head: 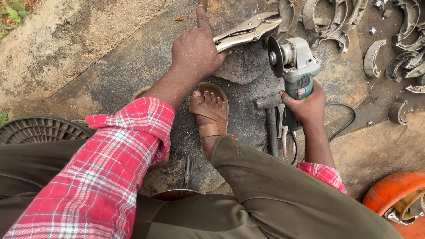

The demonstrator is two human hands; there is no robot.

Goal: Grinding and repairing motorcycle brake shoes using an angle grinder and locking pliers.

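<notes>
left hand (pixel 195 51) clamped on locking pliers (pixel 245 31), forefinger straight, right hand (pixel 306 105) gripping teal angle grinder (pixel 295 68), disc beside pliers, hammer (pixel 270 116) near sandalled foot (pixel 210 114), gritty concrete ground (pixel 119 79), brake shoes (pixel 398 44) scattered outdoors

Your left arm reaches forward, sleeve of red plaid rolled to the forearm, wrist straight. Left hand (pixel 195 51) lies palm down, knuckles up, index finger extended straight ahead, remaining fingers (pixel 221 54) curled around a grip beneath the palm. Your right arm runs forward along the right side, forearm bare, red plaid cuff at the elbow. Right hand (pixel 306 105) is closed in a full wrap, thumb (pixel 287 98) on the left side, back of hand facing up. Hands sit well apart.
</notes>
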